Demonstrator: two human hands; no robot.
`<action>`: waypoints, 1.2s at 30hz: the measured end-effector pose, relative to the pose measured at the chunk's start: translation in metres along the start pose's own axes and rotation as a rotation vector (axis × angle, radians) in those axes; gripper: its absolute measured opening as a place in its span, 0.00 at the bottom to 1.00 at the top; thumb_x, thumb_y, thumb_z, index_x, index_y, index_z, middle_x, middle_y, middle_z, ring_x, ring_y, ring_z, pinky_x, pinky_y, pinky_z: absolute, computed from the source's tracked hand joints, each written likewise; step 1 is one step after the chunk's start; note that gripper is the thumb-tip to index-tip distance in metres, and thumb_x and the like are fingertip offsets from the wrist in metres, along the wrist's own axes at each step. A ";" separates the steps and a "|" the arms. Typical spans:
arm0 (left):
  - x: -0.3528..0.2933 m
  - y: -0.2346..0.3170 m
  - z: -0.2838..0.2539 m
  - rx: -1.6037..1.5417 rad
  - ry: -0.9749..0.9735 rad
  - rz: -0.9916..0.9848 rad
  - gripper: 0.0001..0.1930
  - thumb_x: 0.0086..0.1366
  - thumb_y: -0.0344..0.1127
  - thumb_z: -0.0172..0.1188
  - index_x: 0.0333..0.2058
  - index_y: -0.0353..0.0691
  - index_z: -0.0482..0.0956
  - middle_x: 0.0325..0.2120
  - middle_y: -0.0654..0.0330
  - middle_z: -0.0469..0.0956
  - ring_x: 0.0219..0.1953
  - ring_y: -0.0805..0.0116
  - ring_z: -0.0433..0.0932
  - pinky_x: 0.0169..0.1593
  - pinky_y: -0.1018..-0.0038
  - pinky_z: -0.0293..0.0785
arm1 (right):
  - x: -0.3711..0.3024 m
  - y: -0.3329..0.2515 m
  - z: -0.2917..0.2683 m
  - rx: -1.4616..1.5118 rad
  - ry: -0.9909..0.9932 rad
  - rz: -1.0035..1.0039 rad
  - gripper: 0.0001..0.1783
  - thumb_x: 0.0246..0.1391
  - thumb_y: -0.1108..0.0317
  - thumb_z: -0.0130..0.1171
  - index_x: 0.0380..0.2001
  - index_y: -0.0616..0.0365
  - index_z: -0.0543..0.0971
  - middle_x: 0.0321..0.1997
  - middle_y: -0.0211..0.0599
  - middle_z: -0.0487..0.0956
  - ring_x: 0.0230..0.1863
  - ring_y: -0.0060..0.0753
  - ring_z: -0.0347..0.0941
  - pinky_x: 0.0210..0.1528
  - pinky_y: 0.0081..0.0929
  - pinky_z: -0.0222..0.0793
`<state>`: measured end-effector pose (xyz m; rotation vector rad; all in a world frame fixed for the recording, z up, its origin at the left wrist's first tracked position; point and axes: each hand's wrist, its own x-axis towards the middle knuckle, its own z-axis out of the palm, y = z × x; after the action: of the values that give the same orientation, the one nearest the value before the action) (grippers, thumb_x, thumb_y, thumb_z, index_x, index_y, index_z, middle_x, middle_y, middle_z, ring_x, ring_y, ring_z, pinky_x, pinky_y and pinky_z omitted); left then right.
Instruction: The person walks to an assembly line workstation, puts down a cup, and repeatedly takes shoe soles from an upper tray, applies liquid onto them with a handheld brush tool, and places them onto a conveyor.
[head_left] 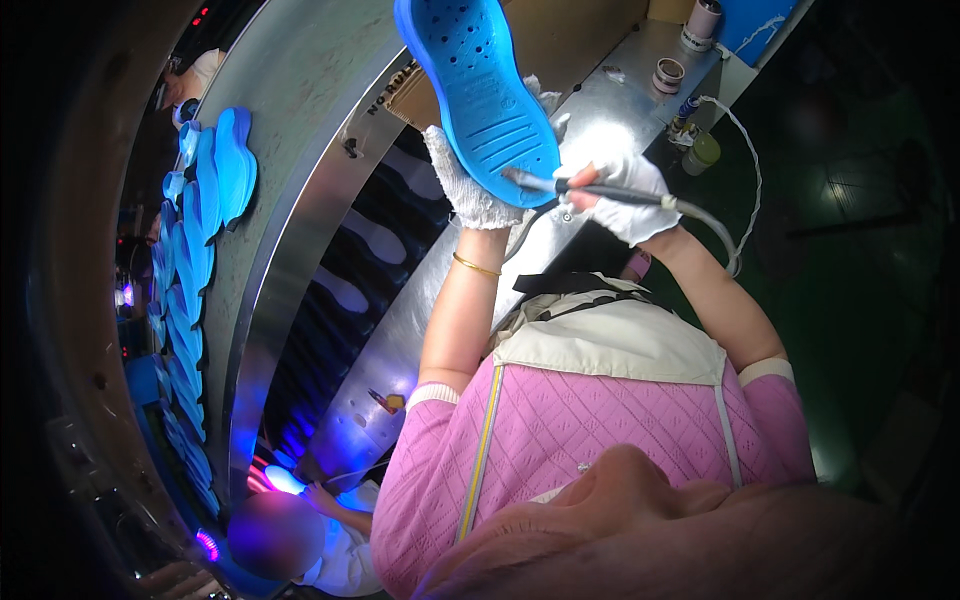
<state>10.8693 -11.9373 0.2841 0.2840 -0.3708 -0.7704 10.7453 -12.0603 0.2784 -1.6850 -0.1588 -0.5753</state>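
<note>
A bright blue shoe sole (495,110), with small holes in its upper part and grooves near its lower end, is held up in front of me. My left hand (468,190), in a white knit glove, is closed around its lower left edge; part of the fingers is behind the sole. Between the gloved fingers of my right hand (622,203) is a dark-handled brush (536,181) with a grey hose running off its back end. The bristles meet the sole close to its lower end. Bare fingertips stick out of the right glove.
Several blue soles (205,190) lie in a row on the grey conveyor (285,95) at left. Tape rolls (667,76) and a lidded jar (702,153) stand by the metal bench (610,100). Dark racking (330,260) holds pale sole shapes. A co-worker (340,545) is at lower left.
</note>
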 end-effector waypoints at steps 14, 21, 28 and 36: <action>0.005 0.021 0.013 0.079 0.012 -0.144 0.44 0.56 0.68 0.42 0.60 0.36 0.53 0.55 0.40 0.60 0.55 0.46 0.65 0.57 0.55 0.63 | -0.008 -0.011 -0.020 0.447 -0.175 0.491 0.06 0.40 0.77 0.61 0.26 0.62 0.78 0.28 0.33 0.78 0.28 0.21 0.72 0.32 0.18 0.67; 0.016 0.031 0.005 0.211 0.111 -0.344 0.39 0.61 0.62 0.40 0.57 0.29 0.56 0.51 0.35 0.64 0.52 0.44 0.68 0.55 0.55 0.66 | 0.024 -0.018 -0.002 -0.145 -0.224 -0.152 0.08 0.36 0.81 0.62 0.23 0.58 0.76 0.33 0.37 0.76 0.36 0.30 0.74 0.41 0.23 0.69; 0.022 0.035 0.007 0.519 0.335 -0.564 0.24 0.61 0.52 0.53 0.41 0.34 0.73 0.31 0.52 0.77 0.28 0.66 0.78 0.29 0.73 0.78 | 0.036 -0.006 -0.018 0.096 -0.529 0.277 0.07 0.36 0.81 0.61 0.20 0.59 0.76 0.29 0.36 0.77 0.33 0.28 0.74 0.38 0.24 0.70; 0.022 0.037 0.014 0.643 0.303 -0.610 0.20 0.59 0.50 0.57 0.39 0.38 0.75 0.29 0.56 0.76 0.28 0.71 0.76 0.31 0.73 0.77 | 0.043 -0.010 -0.033 -0.132 -0.515 0.366 0.05 0.36 0.82 0.59 0.19 0.61 0.76 0.28 0.36 0.76 0.30 0.27 0.74 0.34 0.23 0.72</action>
<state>10.9011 -11.9291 0.3156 1.1433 -0.2324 -1.1717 10.7693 -12.0991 0.3095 -1.9059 -0.1774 0.1320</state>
